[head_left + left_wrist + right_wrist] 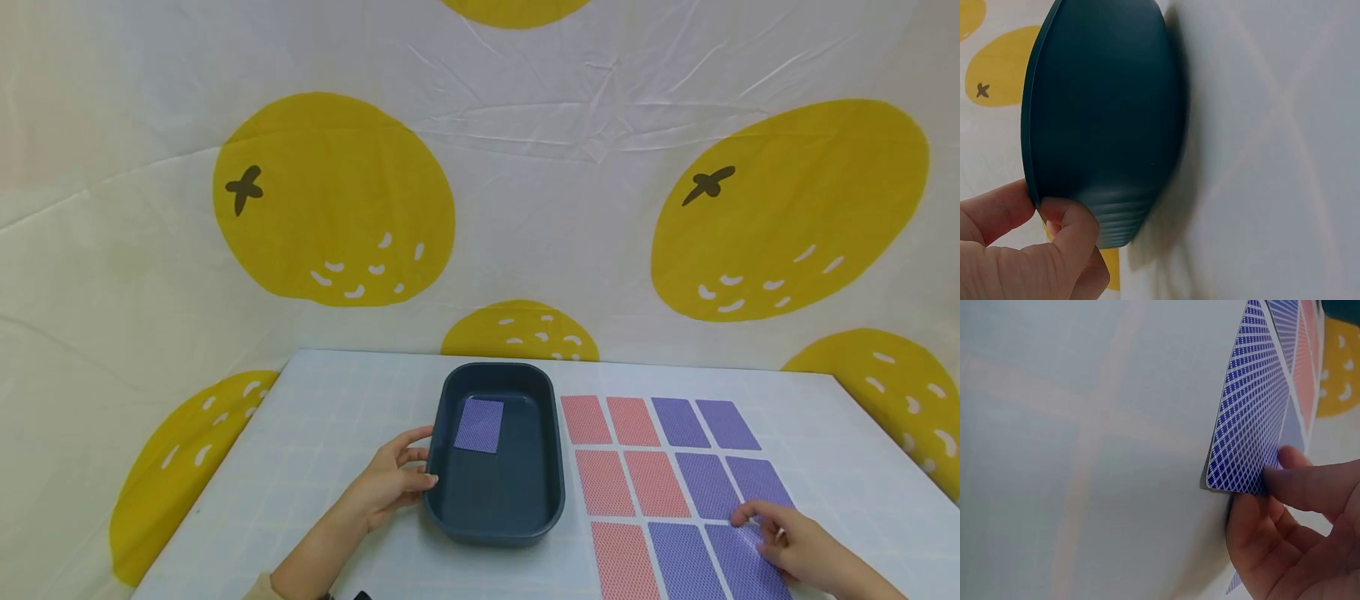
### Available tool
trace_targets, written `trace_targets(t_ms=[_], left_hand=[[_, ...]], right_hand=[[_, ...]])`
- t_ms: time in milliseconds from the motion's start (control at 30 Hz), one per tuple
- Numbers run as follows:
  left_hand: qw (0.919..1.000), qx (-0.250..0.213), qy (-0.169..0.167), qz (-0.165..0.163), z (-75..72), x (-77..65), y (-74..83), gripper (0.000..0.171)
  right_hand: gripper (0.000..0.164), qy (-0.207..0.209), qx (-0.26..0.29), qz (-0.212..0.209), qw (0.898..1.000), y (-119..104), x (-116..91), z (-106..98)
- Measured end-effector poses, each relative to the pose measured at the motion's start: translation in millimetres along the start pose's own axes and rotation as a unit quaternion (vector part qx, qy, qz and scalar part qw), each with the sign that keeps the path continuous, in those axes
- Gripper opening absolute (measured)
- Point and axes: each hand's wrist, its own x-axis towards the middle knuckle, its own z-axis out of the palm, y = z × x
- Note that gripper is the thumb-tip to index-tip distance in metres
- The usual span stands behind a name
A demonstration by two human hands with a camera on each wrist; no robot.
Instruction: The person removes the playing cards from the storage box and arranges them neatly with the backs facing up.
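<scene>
A dark teal plastic tub (495,508) sits on the table with one blue-backed playing card (480,426) lying face down inside, toward its far end. My left hand (390,479) holds the tub's left side, thumb and fingers pinching the rim (1030,125). On the right, several playing cards lie face down in rows, some red-backed (632,558), some blue-backed (708,485). At the right edge of the nearest row, my right hand (795,542) pinches a blue-backed card (1244,425) by its edge, thumb on top and fingers curled at the underside.
The white table (247,483) has a pale checked cover. Behind it hangs a white cloth (540,225) printed with large yellow fruit shapes. The red-backed column nearest the tub lies close to its right wall.
</scene>
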Motion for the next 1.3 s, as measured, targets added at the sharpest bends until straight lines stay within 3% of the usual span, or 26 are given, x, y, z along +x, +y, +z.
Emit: trace_targets(t_ms=[167,400,600,933,1133,1300], left_hand=[[1.0,0.003,0.004,0.002,-1.1,-0.3,-0.3,0.071],[1.0,0.003,0.007,0.0,-1.6,-0.2,-1.5,0.072],[1.0,0.0,-0.002,0.001,-2.2,-2.7,0.3,0.071],[0.9999,-0.005,-0.009,0.004,0.1,-2.2,0.9,0.072],[1.0,-0.007,-0.003,0.0,2.6,-1.4,1.0,0.071],[0.9999,-0.009,-0.007,0.002,3.1,-0.8,0.7,0.071]], right_hand=[[0.03,0.018,-0.033,0.014,0.999,-4.6,0.1,1.4],[0.026,0.014,-0.034,0.099,0.994,-9.9,2.6,0.6],[0.027,0.017,-0.069,0.094,0.993,-8.6,2.9,1.0],[0.029,0.03,-0.089,0.152,0.984,-15.7,5.3,0.4],[0.029,0.059,-0.133,0.138,0.98,-14.0,5.3,1.2],[0.028,0.056,-0.164,0.124,0.977,-13.2,11.5,-5.8]])
